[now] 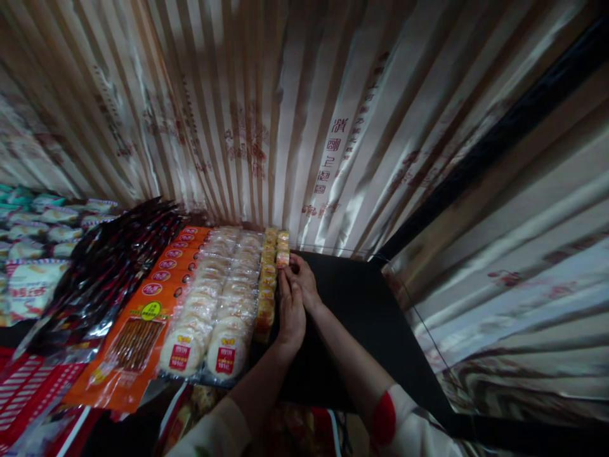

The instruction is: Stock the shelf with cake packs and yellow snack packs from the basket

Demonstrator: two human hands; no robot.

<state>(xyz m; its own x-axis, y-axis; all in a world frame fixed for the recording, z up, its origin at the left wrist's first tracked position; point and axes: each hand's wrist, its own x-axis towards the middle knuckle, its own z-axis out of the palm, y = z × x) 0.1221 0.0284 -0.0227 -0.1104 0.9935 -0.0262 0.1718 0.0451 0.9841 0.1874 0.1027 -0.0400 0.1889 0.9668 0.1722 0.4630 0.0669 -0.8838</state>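
A row of small yellow snack packs (265,298) runs away from me along the black shelf, with a shorter second row (282,241) starting beside its far end. My right hand (305,281) is curled at the near end of that shorter row, its fingertips on a small pack. Just in front of it, my left hand (291,314) lies fairly straight with its fingers extended toward the same packs, nothing visible in its palm. Left of the yellow rows stand clear packs of round white rice crackers (223,352) in two columns.
Orange snack bags (152,311) and dark glossy packets (109,266) lie farther left, then small white bags (38,285). A red basket (33,387) is at lower left. Bare black shelf (361,330) spreads right of my hands. Pleated printed curtains (323,127) hang behind; a dark bar (476,152) slants at right.
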